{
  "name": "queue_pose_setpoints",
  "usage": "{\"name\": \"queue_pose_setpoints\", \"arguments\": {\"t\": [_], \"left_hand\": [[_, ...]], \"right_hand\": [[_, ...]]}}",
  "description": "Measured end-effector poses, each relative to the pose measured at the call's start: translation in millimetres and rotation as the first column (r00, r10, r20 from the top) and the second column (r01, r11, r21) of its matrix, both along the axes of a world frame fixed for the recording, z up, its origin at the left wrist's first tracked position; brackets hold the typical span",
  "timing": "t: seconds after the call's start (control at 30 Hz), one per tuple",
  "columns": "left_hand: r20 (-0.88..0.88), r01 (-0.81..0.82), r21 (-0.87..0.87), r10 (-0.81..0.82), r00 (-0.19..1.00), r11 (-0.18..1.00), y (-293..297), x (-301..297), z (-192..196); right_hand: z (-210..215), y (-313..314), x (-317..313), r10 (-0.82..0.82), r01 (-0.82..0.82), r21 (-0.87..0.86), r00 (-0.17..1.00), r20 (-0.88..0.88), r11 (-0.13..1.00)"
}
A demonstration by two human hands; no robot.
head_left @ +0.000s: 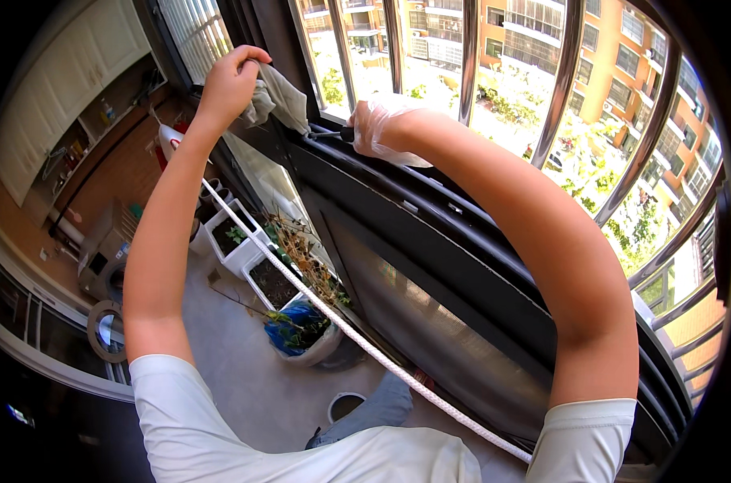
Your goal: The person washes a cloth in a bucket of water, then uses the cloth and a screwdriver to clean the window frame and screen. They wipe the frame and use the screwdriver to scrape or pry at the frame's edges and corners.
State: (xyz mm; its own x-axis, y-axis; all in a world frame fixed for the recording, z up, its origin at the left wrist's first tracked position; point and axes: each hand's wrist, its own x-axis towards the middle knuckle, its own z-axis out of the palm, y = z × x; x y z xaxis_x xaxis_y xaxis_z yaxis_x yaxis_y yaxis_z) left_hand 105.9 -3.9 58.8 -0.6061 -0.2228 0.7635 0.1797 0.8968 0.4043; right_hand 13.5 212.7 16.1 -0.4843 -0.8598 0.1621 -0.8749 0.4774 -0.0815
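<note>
My left hand (233, 84) is closed around the upper part of a grey cloth (281, 95), raised at the far end of the dark window frame (365, 189). The cloth hangs down against the frame. My right hand (382, 130), covered by a thin clear plastic glove, is closed on a tool with a black handle (348, 134) and a thin metal shaft. The shaft points left along the window track, and its end meets the lower edge of the cloth. My right fingertips are partly hidden by the glove and wrist.
Metal bars (470, 60) stand outside the window. A white rope (341, 322) runs diagonally below my arms. White planters (273, 278) and a pot with blue plastic lining (301, 330) stand on the floor. At left are a washing machine (108, 266) and cabinets (76, 72).
</note>
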Motion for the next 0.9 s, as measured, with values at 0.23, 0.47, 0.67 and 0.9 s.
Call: {"name": "queue_pose_setpoints", "arguments": {"t": [0.23, 0.47, 0.67, 0.9], "left_hand": [[-0.029, 0.094, 0.474, -0.091, 0.995, 0.876, 4.3, -4.1, 2.1], [0.21, -0.158, -0.308, 0.229, 0.95, 0.938, 34.9, 5.7, -16.9], [0.437, -0.138, -0.561, 0.433, 0.789, 0.816, 42.9, 7.5, -47.4], [0.578, -0.161, -0.56, 0.523, 0.626, 0.813, 52.8, -6.4, -58.3]], "right_hand": [[-17.6, -2.3, -12.8, 0.033, -0.027, -0.154, 0.999, 0.04, 0.988], [0.2, -18.9, -39.2, 0.413, -0.141, 0.472, 0.731, -0.543, 0.87], [-24.3, -27.6, -14.4, 0.049, -0.069, -0.116, 0.985, -0.166, 0.991], [-4.0, -22.0, -31.7, 0.465, -0.24, 0.438, 0.706, -0.534, 0.866]]}}
